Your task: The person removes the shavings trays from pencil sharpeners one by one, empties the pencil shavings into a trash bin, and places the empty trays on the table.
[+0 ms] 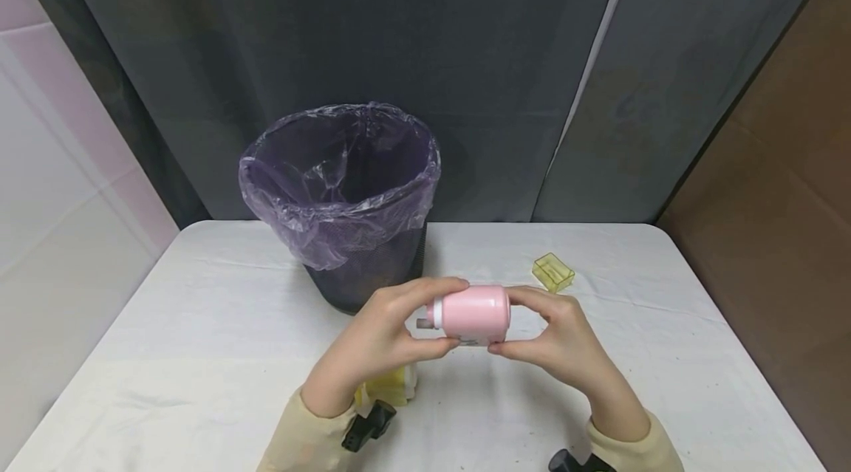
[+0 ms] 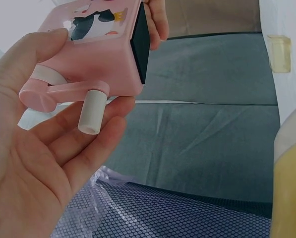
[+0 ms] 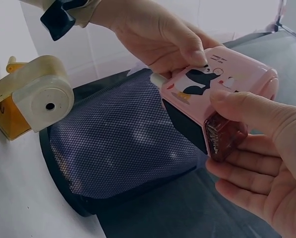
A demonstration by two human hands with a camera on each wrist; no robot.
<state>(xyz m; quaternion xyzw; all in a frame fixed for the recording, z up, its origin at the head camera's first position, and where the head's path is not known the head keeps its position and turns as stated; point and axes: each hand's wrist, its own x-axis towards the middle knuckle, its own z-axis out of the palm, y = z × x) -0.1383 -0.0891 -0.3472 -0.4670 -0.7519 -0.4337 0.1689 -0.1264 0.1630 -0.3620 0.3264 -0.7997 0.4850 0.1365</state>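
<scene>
A pink crank pencil sharpener (image 1: pixel 475 315) with a panda picture is held above the table between both hands. My left hand (image 1: pixel 392 328) grips its crank end, thumb on the picture side in the left wrist view. The white crank knob (image 2: pixel 92 114) hangs beside the fingers there. My right hand (image 1: pixel 561 335) pinches the opposite end, its thumb on the pink body. In the right wrist view, a see-through reddish drawer (image 3: pixel 227 139) with shavings inside shows between the right thumb and fingers. Whether that drawer is partly slid out, I cannot tell.
A mesh bin (image 1: pixel 372 265) lined with a purple bag stands at the table's back left. Behind the left wrist sits a yellow and white crank sharpener (image 3: pixel 43 96). One small clear yellow drawer (image 1: pixel 553 272) lies at the back right. Dark fabric (image 1: pixel 499 88) hangs behind.
</scene>
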